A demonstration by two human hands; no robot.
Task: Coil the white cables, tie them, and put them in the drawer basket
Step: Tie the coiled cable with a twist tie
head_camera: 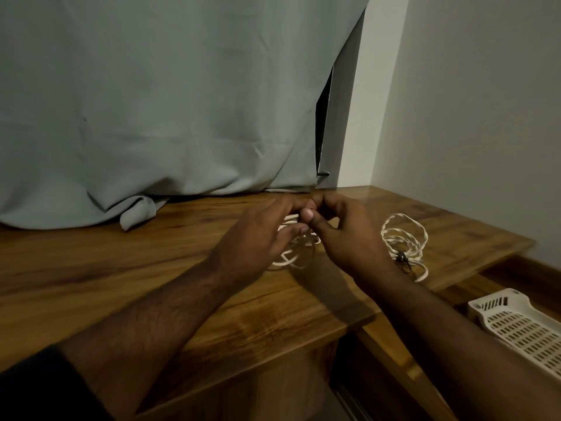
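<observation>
I see both hands working at the middle of the wooden tabletop (127, 268), close to the grey curtain (151, 101) that hangs down onto its far edge.

Left hand (258, 235): fingers curled over a white cable (293, 258), thumb tip pressed toward the right hand. The cable's loops show below and between the two hands, lying on the tabletop; the upper part of the bundle is hidden behind the fingers.

Right hand (346, 235): fingers bent inward, thumb raised, fingertips meeting those of the left hand at the top of the bundle. It pinches something at that point — I cannot tell whether it is the cable itself or a tie, since the fingers cover it.

Second cable (403, 244): lies on the tabletop just to the right of the right wrist, apart from both hands. It is coiled into loose loops and bound at its near side with a small dark tie (402, 258); one end trails toward the tabletop's edge.

Basket (516, 329): white, perforated, at the lower right, below the tabletop level — it sits in the open drawer (394, 354). The visible part holds no cable.

A pale wall (470, 101) closes the right side.
</observation>
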